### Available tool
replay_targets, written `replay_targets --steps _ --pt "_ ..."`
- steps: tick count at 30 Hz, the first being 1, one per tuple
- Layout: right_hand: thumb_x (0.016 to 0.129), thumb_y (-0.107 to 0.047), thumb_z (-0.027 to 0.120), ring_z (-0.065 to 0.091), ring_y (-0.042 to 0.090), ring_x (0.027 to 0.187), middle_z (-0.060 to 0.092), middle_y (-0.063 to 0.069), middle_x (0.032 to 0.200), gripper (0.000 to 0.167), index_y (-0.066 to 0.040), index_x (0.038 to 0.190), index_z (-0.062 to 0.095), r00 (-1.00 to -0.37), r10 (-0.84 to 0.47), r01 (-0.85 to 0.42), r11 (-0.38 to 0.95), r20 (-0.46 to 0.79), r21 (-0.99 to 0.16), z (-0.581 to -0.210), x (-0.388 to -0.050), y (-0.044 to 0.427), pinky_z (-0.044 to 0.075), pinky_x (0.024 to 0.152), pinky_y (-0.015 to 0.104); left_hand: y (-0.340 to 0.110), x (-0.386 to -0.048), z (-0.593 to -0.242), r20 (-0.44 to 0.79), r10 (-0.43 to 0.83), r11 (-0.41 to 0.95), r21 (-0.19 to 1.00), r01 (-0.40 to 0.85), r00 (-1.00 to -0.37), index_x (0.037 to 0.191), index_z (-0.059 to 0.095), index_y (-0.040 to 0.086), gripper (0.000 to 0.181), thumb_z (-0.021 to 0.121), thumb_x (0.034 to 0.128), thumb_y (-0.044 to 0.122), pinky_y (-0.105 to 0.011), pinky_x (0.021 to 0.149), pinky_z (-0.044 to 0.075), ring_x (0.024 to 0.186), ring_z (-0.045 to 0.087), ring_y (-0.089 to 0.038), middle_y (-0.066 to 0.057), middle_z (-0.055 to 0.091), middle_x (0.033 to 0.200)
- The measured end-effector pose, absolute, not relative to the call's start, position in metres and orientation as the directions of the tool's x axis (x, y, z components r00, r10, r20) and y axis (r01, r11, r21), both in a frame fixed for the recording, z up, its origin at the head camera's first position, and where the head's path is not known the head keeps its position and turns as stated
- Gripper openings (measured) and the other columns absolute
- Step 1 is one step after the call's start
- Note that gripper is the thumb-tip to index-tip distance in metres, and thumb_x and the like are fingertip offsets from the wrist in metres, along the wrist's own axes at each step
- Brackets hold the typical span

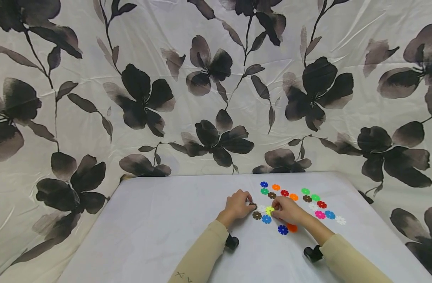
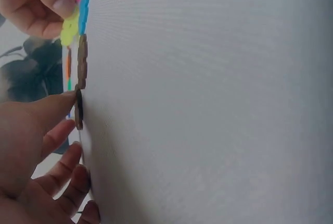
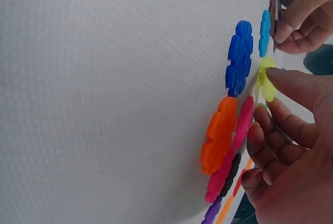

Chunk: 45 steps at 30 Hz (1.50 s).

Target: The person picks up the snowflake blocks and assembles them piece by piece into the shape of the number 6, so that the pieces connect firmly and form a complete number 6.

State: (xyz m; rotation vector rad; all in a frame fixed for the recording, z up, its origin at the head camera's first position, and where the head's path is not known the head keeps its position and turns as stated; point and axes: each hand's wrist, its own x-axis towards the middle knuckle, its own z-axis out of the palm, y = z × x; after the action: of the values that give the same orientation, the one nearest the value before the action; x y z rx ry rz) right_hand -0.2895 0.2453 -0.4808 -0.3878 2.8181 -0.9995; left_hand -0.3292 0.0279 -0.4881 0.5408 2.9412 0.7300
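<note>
A yellow disc (image 1: 269, 211), flower-shaped with notched edges, sits tilted in the right hand's (image 1: 288, 211) pinch. Left of the yellow disc, the left hand (image 1: 238, 204) holds a dark brown disc (image 1: 253, 205) of the same shape. A white disc (image 1: 261, 208) lies just beside the yellow disc, on its left; a light blue disc (image 1: 266, 219) lies flat just in front of it.

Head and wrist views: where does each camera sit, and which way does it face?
Head: on the head, facing forward and down at the table; left hand, right hand and sleeves show.
Left wrist: worn there, facing that hand's work; both hands show.
Right wrist: likewise; both hands show.
All share the yellow flower.
</note>
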Motion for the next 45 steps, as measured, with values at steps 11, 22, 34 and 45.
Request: replay_targets --steps 11,22,34,45 --pt "0.093 -0.008 0.074 0.054 0.017 0.073 0.059 0.002 0.079 0.011 -0.006 0.09 0.064 -0.957 -0.288 -0.205 0.711 -0.013 -0.673 -0.479 -0.288 0.245 0.049 0.067 0.027 0.022 -0.33 -0.49 0.01 0.315 0.725 0.643 0.247 -0.949 0.093 0.07 0.012 0.02 0.084 0.0868 0.024 -0.03 0.071 0.046 0.072 0.055 -0.009 0.007 0.063 0.075" --pt "0.094 -0.007 0.072 0.055 0.018 0.07 0.059 0.001 0.079 0.01 -0.005 0.104 0.068 -0.946 -0.324 -0.247 0.659 0.028 -0.711 -0.475 -0.283 0.241 0.05 0.063 0.026 -0.006 -0.327 -0.49 0.057 0.362 0.626 0.724 0.289 -0.93 0.082 0.068 0.009 0.018 0.08 0.0907 0.02 -0.024 0.061 0.042 0.062 0.052 -0.008 0.004 0.06 0.065" --pt "0.097 -0.01 0.069 0.06 0.022 0.074 0.063 0.008 0.085 0.025 0.002 0.119 0.067 -0.933 -0.354 -0.247 0.499 0.065 -0.831 -0.467 -0.272 0.22 0.054 0.069 0.026 -0.044 -0.315 -0.483 0.104 0.43 0.563 0.745 0.357 -0.897 0.092 0.074 0.012 0.01 0.072 0.0974 0.021 -0.024 0.06 0.044 0.066 0.06 -0.008 0.003 0.068 0.072" --pt "0.1 -0.014 0.067 0.061 0.024 0.078 0.07 0.02 0.092 0.037 0.006 0.13 0.063 -0.952 -0.305 -0.108 0.293 0.014 -0.95 -0.465 -0.265 0.188 0.056 0.074 0.035 -0.068 -0.294 -0.48 0.174 0.512 0.488 0.746 0.452 -0.841 0.095 0.077 0.011 0.008 0.07 0.0979 0.014 -0.025 0.067 0.049 0.075 0.064 -0.008 0.004 0.074 0.082"
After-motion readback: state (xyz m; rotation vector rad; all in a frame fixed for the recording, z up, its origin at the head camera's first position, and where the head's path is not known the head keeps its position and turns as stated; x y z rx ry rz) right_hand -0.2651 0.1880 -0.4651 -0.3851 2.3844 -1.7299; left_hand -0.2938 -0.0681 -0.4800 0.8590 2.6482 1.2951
